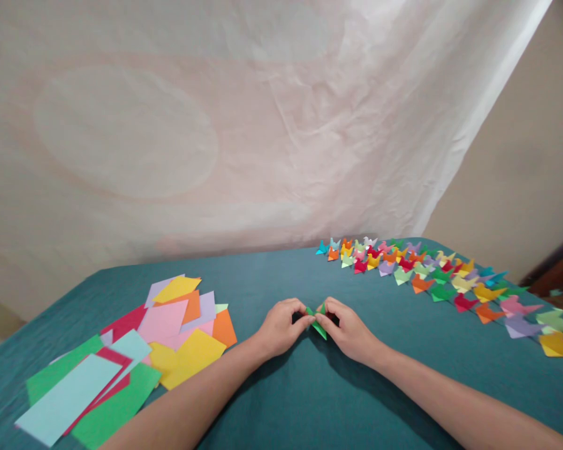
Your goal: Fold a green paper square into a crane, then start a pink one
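A small folded green paper [319, 330] is held up between my two hands over the middle of the table. My left hand [285, 324] pinches its left side between thumb and fingers. On the other side, my right hand [348, 328] pinches the paper the same way, thumb toward the left. The fingertips of both hands nearly meet around it and hide part of its folds. One pointed end of the paper sticks out below the thumbs.
Loose coloured paper sheets [187, 359] lie in an overlapping pile at the left. Rows of small folded paper birds [422, 284] stand at the right on the dark green tablecloth [263, 406]. Behind the table hangs a pale cloth [244, 137].
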The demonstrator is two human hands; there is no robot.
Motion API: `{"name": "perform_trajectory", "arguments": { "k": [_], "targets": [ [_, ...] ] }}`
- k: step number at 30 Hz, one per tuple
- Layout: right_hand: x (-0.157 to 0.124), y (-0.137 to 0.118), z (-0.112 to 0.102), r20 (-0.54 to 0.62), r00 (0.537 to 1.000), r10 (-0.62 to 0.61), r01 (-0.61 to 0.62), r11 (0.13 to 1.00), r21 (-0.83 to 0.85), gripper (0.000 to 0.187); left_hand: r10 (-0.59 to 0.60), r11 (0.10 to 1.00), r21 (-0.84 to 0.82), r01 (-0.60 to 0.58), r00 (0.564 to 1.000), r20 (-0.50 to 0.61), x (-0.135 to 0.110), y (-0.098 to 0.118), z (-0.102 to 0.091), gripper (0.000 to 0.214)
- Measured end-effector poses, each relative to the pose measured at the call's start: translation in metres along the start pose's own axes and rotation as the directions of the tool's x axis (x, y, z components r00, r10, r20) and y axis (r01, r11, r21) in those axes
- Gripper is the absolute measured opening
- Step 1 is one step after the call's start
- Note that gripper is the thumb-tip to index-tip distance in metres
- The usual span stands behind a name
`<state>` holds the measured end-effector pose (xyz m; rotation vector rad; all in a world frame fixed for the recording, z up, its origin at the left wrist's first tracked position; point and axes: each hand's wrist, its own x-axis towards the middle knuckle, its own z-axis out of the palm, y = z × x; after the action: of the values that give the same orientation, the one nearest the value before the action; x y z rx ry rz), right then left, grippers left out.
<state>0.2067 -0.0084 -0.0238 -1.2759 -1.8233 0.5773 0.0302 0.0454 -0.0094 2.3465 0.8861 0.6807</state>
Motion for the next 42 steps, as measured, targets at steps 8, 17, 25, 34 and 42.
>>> {"name": "perform_trajectory", "arguments": {
  "k": [8,17,25,34,42],
  "targets": [
    [0.001,0.002,0.001,-0.016,1.0,-0.026,0.026,1.0,-0.008,0.018,0.028,0.989,0.149,-0.027,1.0,-0.006,-0.002,-0.003,-0.001,0.018],
    [0.0,0.003,0.002,-0.038,0.999,-0.013,0.013,1.0,0.003,0.016,0.066,0.991,0.118,-0.063,0.998,-0.018,-0.002,0.0,0.001,0.014],
    [0.001,-0.001,0.0,-0.036,0.999,-0.026,0.028,0.999,0.04,0.019,0.057,0.984,0.169,-0.05,0.998,-0.037,-0.003,0.003,-0.004,0.011],
    [0.0,0.009,0.0,-0.055,0.998,-0.004,-0.005,0.989,-0.151,0.022,0.061,0.99,0.134,-0.051,0.995,-0.076,-0.002,-0.004,0.003,0.01],
    [0.003,0.016,0.003,0.027,1.0,0.015,-0.008,0.967,-0.256,0.009,0.078,0.969,0.238,-0.069,0.996,-0.031,-0.002,-0.007,0.0,0.01]
  ]
}}
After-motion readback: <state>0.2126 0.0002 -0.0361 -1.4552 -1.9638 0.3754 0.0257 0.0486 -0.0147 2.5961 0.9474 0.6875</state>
